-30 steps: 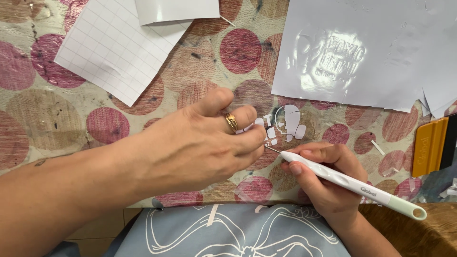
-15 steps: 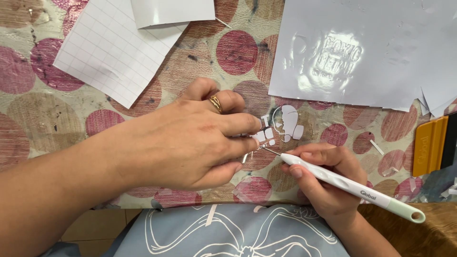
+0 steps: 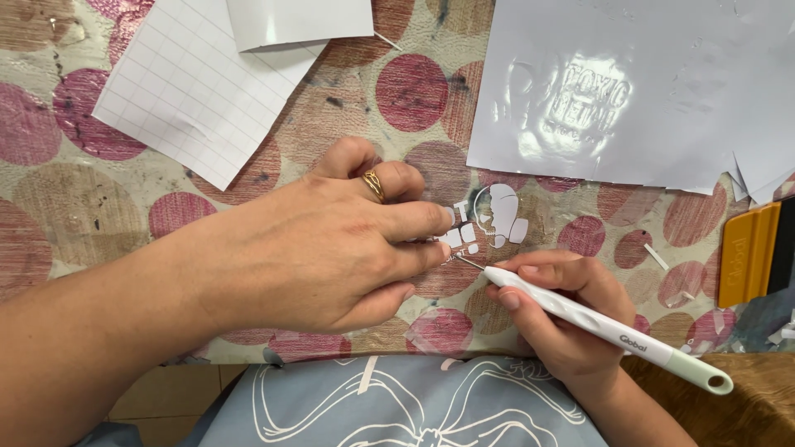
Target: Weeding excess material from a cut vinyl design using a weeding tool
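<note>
**A:** Start at the left. What do you have?

**B:** I see a sheet of white gridded backing paper (image 3: 195, 91) lying at the upper left on the tablecloth (image 3: 58, 207), which is tan with red-pink circles. A plain white sheet (image 3: 298, 21) overlaps its top corner. My left forearm comes in from the lower left and crosses the cloth at a slant.

**A:** And the left hand itself?

**B:** The left hand (image 3: 331, 244) lies palm down, knuckles up, a gold ring (image 3: 373, 184) on one finger. The fingers are stretched toward the right, close together, and their tips press flat on the small vinyl decal (image 3: 489, 219). It holds nothing; it pins the piece to the cloth.

**A:** Where is that decal?

**B:** Near the middle of the cloth, just right of the left fingertips: a clear patch with white cut shapes, some small blocks and a rounded figure. It lies flat, below the large glossy vinyl sheet (image 3: 629, 83) at the upper right.

**A:** The right hand?

**B:** The right hand (image 3: 563, 310) sits below the decal, fingers curled and pinching the white weeding tool (image 3: 604, 327) like a pen. Its thin metal tip points up-left and meets the decal's lower edge by the left fingertips; the handle runs down to the right.

**A:** Further right?

**B:** An orange squeegee (image 3: 749, 252) at the edge of the table, with small white scraps (image 3: 656, 257) near it.
</note>
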